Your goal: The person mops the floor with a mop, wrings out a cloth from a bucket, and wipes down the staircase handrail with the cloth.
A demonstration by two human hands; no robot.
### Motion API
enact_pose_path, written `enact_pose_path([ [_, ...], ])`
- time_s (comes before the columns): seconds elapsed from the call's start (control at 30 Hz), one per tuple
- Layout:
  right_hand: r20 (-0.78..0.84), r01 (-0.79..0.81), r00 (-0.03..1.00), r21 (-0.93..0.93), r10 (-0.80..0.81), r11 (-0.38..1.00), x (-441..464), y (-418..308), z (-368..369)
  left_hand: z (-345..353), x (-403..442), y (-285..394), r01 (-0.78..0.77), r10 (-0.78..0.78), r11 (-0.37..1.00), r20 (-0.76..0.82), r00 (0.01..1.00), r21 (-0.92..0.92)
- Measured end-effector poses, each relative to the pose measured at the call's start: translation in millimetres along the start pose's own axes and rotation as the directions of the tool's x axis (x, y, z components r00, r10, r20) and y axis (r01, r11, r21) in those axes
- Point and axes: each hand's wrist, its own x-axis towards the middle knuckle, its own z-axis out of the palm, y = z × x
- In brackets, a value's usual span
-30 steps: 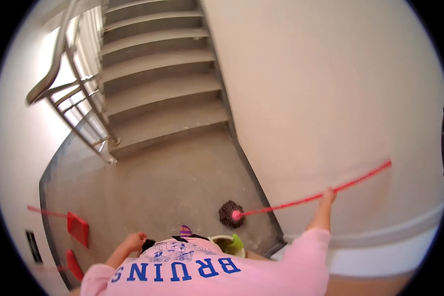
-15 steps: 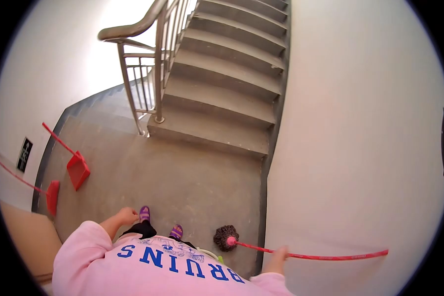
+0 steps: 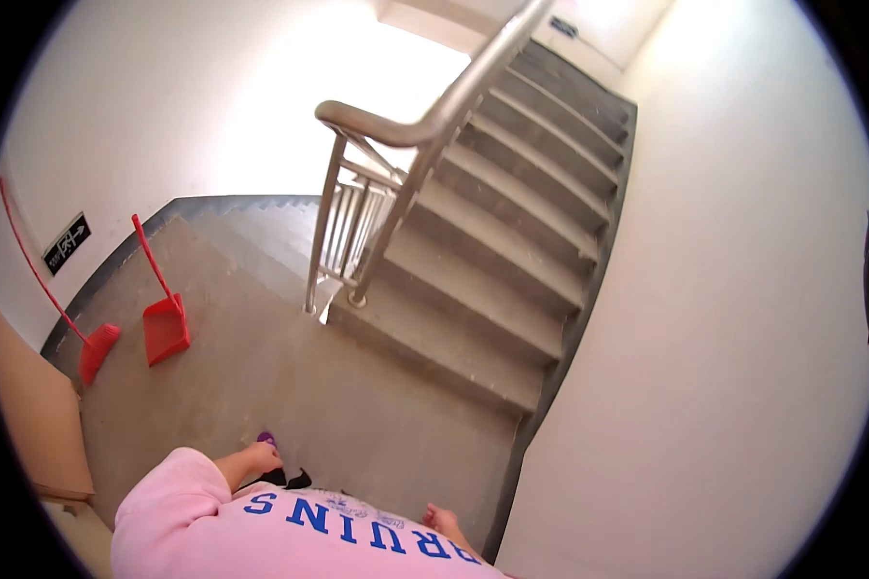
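My left hand (image 3: 264,456) hangs in front of my body, above a purple sandal (image 3: 266,438). Its fingers are loosely bent, and nothing shows in them. My right hand (image 3: 442,521) is low at the front of the pink sweatshirt (image 3: 299,536), its fingers a little apart and no object visible in it. Across the landing to the left, a red broom (image 3: 97,352) leans on the wall. Beside it stands a red dustpan (image 3: 167,330) with a long upright handle. The mop is out of view.
Grey stairs (image 3: 473,299) rise ahead, with a metal handrail (image 3: 372,125) along their left side. A white wall (image 3: 724,338) runs along the right. An exit sign (image 3: 68,243) is on the left wall, above a tan box-like surface (image 3: 34,415).
My right hand has let go of the red mop handle and come in toward my body; the mop has left the view. My view has turned left and tilted up. Broom and dustpan stay put.
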Motion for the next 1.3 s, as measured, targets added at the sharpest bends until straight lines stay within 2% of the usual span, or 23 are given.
enact_pose_path([
  [0.07,-0.057,0.023,0.998,-0.119,-0.03,0.993,-12,-26,14,1,33,-40,0.039,-0.052,0.984,-0.072,0.996,-0.173],
  [0.1,-0.056,0.066,0.996,-0.069,-0.07,0.995,54,-25,3,-6,39,-51,0.089,-0.11,0.972,-0.086,0.99,-0.218],
  [0.17,0.005,0.035,0.999,-0.102,-0.035,0.994,76,-49,31,-20,40,-72,0.189,-0.225,0.935,-0.091,0.97,-0.3],
  [0.2,0.031,0.017,0.999,-0.116,-0.013,0.993,79,-55,45,-28,42,-85,0.233,-0.254,0.932,-0.042,0.966,-0.277],
  [0.27,0.109,0.104,0.99,-0.15,-0.088,0.983,62,-69,96,-43,46,-108,0.315,-0.311,0.923,0.055,0.949,-0.221],
  [0.3,0.152,0.146,0.981,-0.168,-0.12,0.975,47,-75,129,-47,51,-119,0.332,-0.329,0.913,0.052,0.943,-0.239],
  [0.37,0.1,0.239,0.971,-0.292,-0.219,0.926,-77,-92,213,-57,49,-141,0.374,-0.376,0.887,0.05,0.925,-0.27],
  [0.47,0.225,0.349,0.934,-0.392,-0.279,0.851,-98,-91,277,-84,36,-150,0.329,-0.363,0.855,-0.009,0.932,-0.4],
  [0.57,0.307,0.376,0.915,-0.421,-0.26,0.826,-86,-92,314,-91,47,-175,0.327,-0.395,0.834,-0.067,0.916,-0.444],
  [0.67,0.316,0.417,0.903,-0.489,-0.29,0.766,-81,-101,334,-98,51,-197,0.354,-0.429,0.784,-0.033,0.903,-0.51],
  [0.77,0.272,0.383,0.919,-0.443,-0.286,0.81,-66,-112,345,-95,43,-211,0.365,-0.454,0.765,-0.043,0.89,-0.53],
  [0.87,0.187,0.318,0.947,-0.452,-0.26,0.834,-74,-128,361,-95,34,-206,0.431,-0.531,0.689,0.0,0.848,-0.583],
  [0.97,0.181,0.284,0.958,-0.466,-0.224,0.838,-59,-141,379,-122,7,-164,0.445,-0.547,0.734,-0.06,0.835,-0.512],
  [1.07,0.375,0.299,0.922,-0.519,-0.101,0.801,29,-158,397,-125,15,-153,0.41,-0.567,0.663,-0.062,0.822,-0.626],
  [1.17,0.487,0.494,0.851,-0.617,-0.195,0.613,27,-201,439,-138,30,-139,0.376,-0.558,0.693,-0.128,0.82,-0.615],
  [1.23,0.486,0.553,0.826,-0.597,-0.286,0.581,8,-237,473,-144,53,-132,0.35,-0.592,0.577,-0.081,0.802,-0.738],
  [1.3,0.492,0.552,0.815,-0.502,-0.305,0.666,-21,-278,501,-150,67,-117,0.296,-0.619,0.468,-0.069,0.783,-0.832],
])
